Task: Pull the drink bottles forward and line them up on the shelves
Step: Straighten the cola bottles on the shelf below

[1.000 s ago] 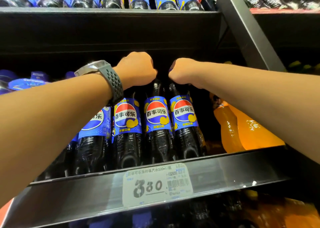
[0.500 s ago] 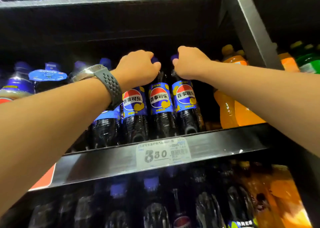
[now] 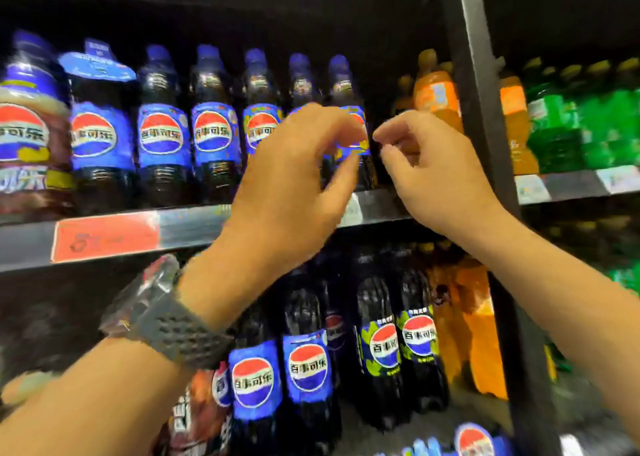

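Cola bottles (image 3: 214, 133) upright in a row at front edge of shelf (image 3: 194, 227); left hand (image 3: 291, 181) and right hand (image 3: 433, 178) hover before them; each grip loosely curled, holding nothing.

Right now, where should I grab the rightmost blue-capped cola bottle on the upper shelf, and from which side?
Take the rightmost cola bottle by its neck, just under the blue cap, coming from the front and slightly right. It stands upright, close against its left neighbour, so the body offers little room. The neck rises free, and a dark gap separates it from the orange bottle.
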